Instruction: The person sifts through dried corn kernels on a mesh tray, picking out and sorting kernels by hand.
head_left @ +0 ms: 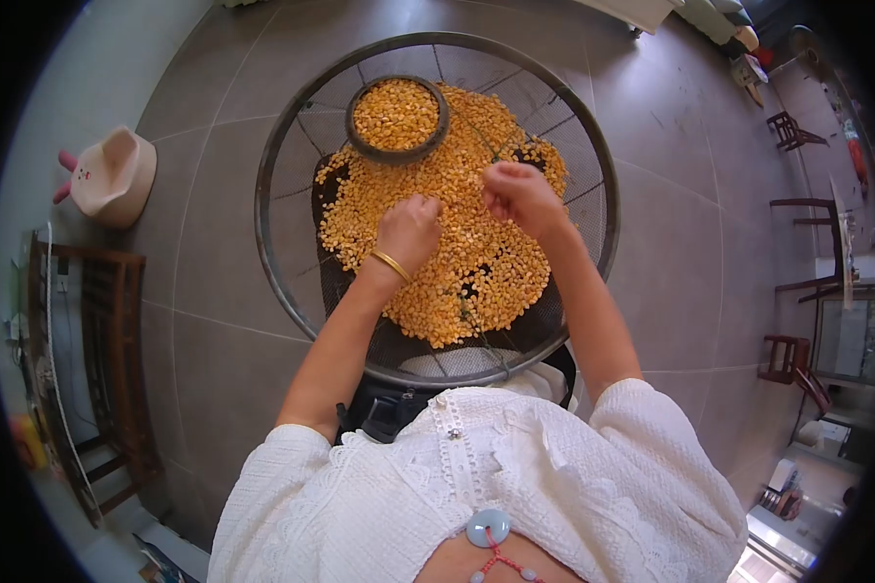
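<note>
A wide round sieve (266,225) with a dark rim and mesh bottom holds a broad spread of yellow kernels (501,262) that look like dried corn. Toward its far left side stands a dark round bowl (395,155), filled with the same kernels. My left hand (410,231), with a gold bracelet at the wrist, is closed low over the middle of the spread. To its right, my right hand (520,197) is held in a pinch above the kernels. Whatever either hand holds is hidden or too small to make out.
Grey floor tiles (661,233) surround the sieve. At the left are a small pale child's seat (117,180) with pink handles and a dark wooden frame (117,360). Dark wooden chairs (817,243) and stools (783,360) stand along the right side.
</note>
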Available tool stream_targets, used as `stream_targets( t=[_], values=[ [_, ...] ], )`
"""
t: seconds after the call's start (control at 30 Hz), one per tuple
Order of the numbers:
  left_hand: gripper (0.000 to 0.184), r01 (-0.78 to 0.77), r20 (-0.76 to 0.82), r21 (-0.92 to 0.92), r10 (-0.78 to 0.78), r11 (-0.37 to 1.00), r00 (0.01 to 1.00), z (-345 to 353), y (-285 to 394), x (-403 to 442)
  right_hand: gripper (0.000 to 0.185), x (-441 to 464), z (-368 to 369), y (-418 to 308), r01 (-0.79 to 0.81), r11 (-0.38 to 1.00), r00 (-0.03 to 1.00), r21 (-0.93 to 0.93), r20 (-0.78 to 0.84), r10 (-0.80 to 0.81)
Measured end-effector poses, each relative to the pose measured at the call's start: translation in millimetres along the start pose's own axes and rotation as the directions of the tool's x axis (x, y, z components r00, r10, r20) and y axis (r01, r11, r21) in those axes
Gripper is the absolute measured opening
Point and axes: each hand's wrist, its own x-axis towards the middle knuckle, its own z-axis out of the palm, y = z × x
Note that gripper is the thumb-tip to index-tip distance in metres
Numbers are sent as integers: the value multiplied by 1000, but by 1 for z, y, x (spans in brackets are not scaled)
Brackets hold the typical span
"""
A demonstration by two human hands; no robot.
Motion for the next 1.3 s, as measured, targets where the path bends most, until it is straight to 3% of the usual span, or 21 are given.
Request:
stream_targets(
  t=[0.03, 0.1, 0.2, 0.23, 0.3, 0.33, 0.57, 0.67, 0.73, 0.77, 0.83, 0.87, 0.9, 0.93, 0.97, 1.03, 1.1, 1.17, 1.23, 1.27, 1.3],
  values=[
    [15, -13, 56, 69, 9, 998, 998, -1, 3, -1, 13, 0, -5, -2, 30, 913, 997, 408, 54, -57],
    [14, -35, 75, 123, 25, 992, 997, 5, 2, -3, 13, 4, -8, 3, 70, 879, 998, 471, -29, -64],
    [13, -69, 81, 186, 54, 980, 995, 13, 0, -5, 14, 9, -6, 13, 30, 993, 994, -118, -99, -42],
    [12, -79, 71, 195, 66, 978, 995, 14, 0, -5, 14, 12, 1, 20, 33, 993, 994, -116, -102, -45],
    [11, -81, 61, 191, 70, 978, 996, 14, 0, -6, 17, 18, 18, 34, 195, 700, 932, -686, -93, -351],
    [9, -80, 51, 185, 72, 979, 996, 13, -1, -6, 20, 20, 20, 36, 143, 609, 951, -780, -62, -303],
    [8, 40, 110, 70, -48, 997, 993, 1, -1, -2, 16, 16, 30, 37, 115, 395, 941, -911, -27, -336],
    [13, 182, 155, -179, -155, 967, 976, -6, -10, 7, 15, 16, 33, 39, 141, 393, 925, -909, -21, -380],
    [13, 328, 179, -548, -276, 769, 944, -8, -16, 12, 19, 15, 35, 36, 110, 368, 951, -923, -10, -309],
    [13, 328, 180, -546, -275, 770, 944, -10, -20, 13, 19, 16, 33, 40, 109, 370, 951, -923, -12, -309],
    [7, 488, 344, -782, -384, 388, 857, -26, -18, 15, 16, 19, 32, 42, 248, 570, 890, -784, -49, -454],
    [7, 490, 344, -780, -388, 389, 855, -30, -21, 15, 16, 21, 28, 41, 250, 572, 890, -781, -47, -453],
    [5, 452, 367, -870, -352, 197, 861, -34, -24, 14, 12, 16, 28, 25, 203, 859, 951, -471, -114, -287],
    [4, 399, 381, -917, -313, -7, 870, -36, -27, 13, 11, 13, 26, 15, 91, 992, 989, -83, -106, -100],
    [4, 399, 381, -917, -315, -7, 870, -37, -29, 13, 11, 12, 21, 13, 92, 992, 990, -82, -104, -100],
    [4, 364, 397, -917, -289, -163, 871, -38, -32, 13, 13, 11, 11, 12, 33, 962, 999, 271, 19, -40],
    [4, 371, 394, -919, -298, -135, 869, -29, -38, 14, 14, 20, 12, 28, -7, 995, 1000, 96, -20, 9],
    [4, 378, 393, -919, -306, -108, 867, -26, -37, 15, 17, 21, 27, 46, 301, 752, 928, -587, -2, -373],
    [7, 467, 314, -833, -439, 299, 842, -26, -26, 18, 19, 11, 39, 36, 158, 636, 969, -756, -5, -246],
    [7, 468, 315, -832, -440, 299, 841, -22, -26, 17, 19, 10, 42, 36, 127, 542, 973, -831, -1, -229],
    [10, 405, 194, -758, -416, 511, 888, -17, -25, 15, 19, 10, 43, 36, 95, 440, 977, -893, 0, -211]
  ],
)
